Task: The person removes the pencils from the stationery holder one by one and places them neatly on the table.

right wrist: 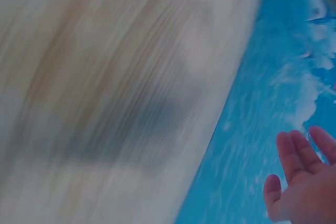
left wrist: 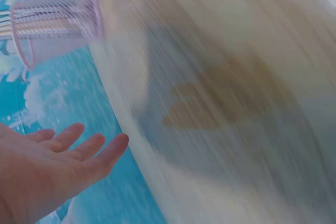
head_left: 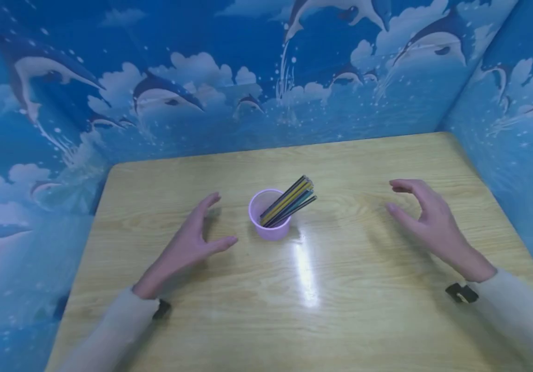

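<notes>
Cup, head view: lilac cup (head_left: 273,234) is standing upright nr ctr of wood-look tabletop (head_left: 248,315), btwn both hands, touching neither.
Sticks, head view: bundle of thin sticks (head_left: 288,202), dark, yellow & teal, is leaning in cup, tops poking out past rim twd upper R.
L side, head view: left hand (head_left: 191,242) is hovering just L of cup; fingers are stretching out, relaxed, thumb standing well apart, gap facing cup.
R side, head view: right hand (head_left: 434,223) is hovering well R of cup, farther off than L; fingers are curving loosely, thumb standing apart, gap facing cup.
Wrists, head view: light sleeves (head_left: 517,315) are covering both forearms; dark bits (head_left: 463,293) are showing at cuffs.
Bkgd, head view: dolphin-print backdrop (head_left: 248,113) is rising behind tabletop & along L and R.
Glare, head view: bright streak (head_left: 306,271) is shining on tabletop, nr side of cup.
L wrist view: palm is showing lower L, fingers extending, holding nothing; cup is showing upper L, mesh wall visible, stick ends protruding; shadow (left wrist: 226,95) is falling on blurry tabletop.
R wrist view: hand is showing lower R, fingers extending loosely, holding nothing; part of cup is peeking in top R, w/ sticks.
</notes>
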Available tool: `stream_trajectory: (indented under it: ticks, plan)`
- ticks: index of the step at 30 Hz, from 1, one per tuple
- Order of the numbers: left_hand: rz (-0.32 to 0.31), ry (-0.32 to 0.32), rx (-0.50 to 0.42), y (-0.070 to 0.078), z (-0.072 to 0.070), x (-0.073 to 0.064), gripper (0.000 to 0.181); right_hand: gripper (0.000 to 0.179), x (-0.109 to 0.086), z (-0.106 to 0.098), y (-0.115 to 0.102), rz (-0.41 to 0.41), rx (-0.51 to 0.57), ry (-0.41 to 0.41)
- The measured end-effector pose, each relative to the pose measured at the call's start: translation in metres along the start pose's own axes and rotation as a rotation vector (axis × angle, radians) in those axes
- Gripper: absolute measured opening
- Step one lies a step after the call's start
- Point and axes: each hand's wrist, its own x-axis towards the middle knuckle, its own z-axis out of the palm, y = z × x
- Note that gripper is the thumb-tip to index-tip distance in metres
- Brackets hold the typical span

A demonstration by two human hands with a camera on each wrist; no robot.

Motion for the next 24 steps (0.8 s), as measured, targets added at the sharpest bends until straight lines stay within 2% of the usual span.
stream_trajectory:
  ticks: [6,8,11,16,24]
  plan:
    - [0.051,0.018,-0.290,0.020,0.023,0.011,0.107,0.032,0.003,0.023,-0.033,0.132,0.443,0.080]
    - [0.053,0.023,-0.345,0.023,0.029,0.015,0.108,0.029,0.004,0.030,-0.041,0.147,0.571,0.090]
    - [0.041,0.022,-0.378,0.027,0.037,0.019,0.111,0.028,0.006,0.037,-0.049,0.153,0.699,0.099]
    - [0.044,0.027,-0.384,0.028,0.045,0.025,0.115,0.027,0.011,0.050,-0.058,0.159,0.769,0.091]
    - [0.059,0.015,-0.387,0.032,0.056,0.032,0.117,0.025,0.014,0.072,-0.075,0.206,0.775,0.053]
